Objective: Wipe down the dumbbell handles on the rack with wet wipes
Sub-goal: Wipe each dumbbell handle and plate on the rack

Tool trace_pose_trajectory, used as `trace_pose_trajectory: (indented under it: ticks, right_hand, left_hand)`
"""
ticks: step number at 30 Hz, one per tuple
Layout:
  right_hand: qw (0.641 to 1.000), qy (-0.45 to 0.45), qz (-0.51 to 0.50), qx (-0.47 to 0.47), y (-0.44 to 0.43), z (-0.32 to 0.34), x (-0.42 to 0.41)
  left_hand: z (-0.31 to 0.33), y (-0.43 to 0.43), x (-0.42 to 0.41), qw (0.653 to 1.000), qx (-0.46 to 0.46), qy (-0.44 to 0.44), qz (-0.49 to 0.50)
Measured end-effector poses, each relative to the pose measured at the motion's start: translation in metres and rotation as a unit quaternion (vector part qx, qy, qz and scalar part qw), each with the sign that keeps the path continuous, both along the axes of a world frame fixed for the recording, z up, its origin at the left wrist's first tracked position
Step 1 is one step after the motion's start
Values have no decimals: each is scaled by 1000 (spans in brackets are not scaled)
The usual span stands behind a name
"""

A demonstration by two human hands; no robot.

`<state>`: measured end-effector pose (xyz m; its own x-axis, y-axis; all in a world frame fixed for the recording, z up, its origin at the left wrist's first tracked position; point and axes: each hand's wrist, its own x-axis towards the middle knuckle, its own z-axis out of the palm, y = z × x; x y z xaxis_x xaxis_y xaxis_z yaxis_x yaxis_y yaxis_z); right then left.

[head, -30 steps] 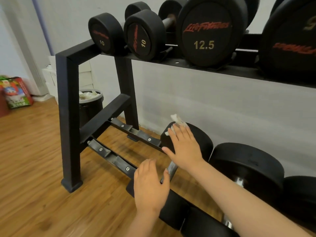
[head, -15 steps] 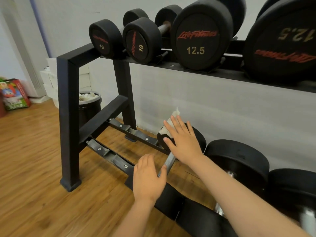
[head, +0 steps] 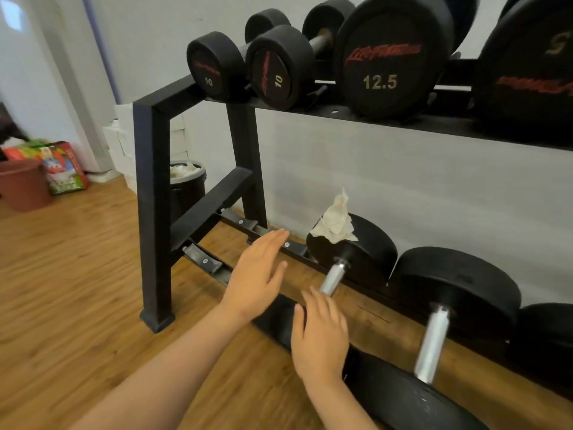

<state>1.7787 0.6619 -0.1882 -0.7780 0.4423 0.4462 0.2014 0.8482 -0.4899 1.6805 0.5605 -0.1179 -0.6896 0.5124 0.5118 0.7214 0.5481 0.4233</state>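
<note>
A crumpled white wet wipe [head: 336, 223] lies on top of the far black head of the leftmost lower dumbbell [head: 366, 252]; no hand touches it. That dumbbell's silver handle [head: 332, 277] runs toward me. My right hand [head: 319, 332] is open, palm down over the dumbbell's near head, with its fingertips at the handle's near end. Further left, my left hand [head: 259, 274] hovers open above the lower rails of the black rack [head: 155, 212], holding nothing.
A second lower dumbbell with a silver handle [head: 432, 342] lies to the right. The top shelf carries dumbbells marked 10 [head: 279, 68] and 12.5 [head: 390, 54]. A black bin [head: 187, 187] holding white tissue stands behind the rack. A red bag [head: 62, 169] and a brown bucket [head: 21, 184] stand far left.
My right hand let go of the wipe, left it on the far head and drew back to the near end. My left hand came off the handle and moved left.
</note>
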Motion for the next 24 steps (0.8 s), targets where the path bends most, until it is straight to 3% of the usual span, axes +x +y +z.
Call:
trace_pose_trajectory:
  ticks: [3,12,19,24]
  right_hand:
    - [999,8,-19,35,2,-3,0]
    - [999,47,-17,-3,1,-4,2]
    - [998,52,-27,7,2,-7,0]
    - [998,60,-24,5,3,-10,-1]
  left_hand:
    - [-2,12,-16,998,-40,7,-41]
    - [17,93,-54,990,-25,11,-141]
    - [-20,121,-58,973,-133,78,-174]
    - [-5,129,-70,982,-81,-48,-165]
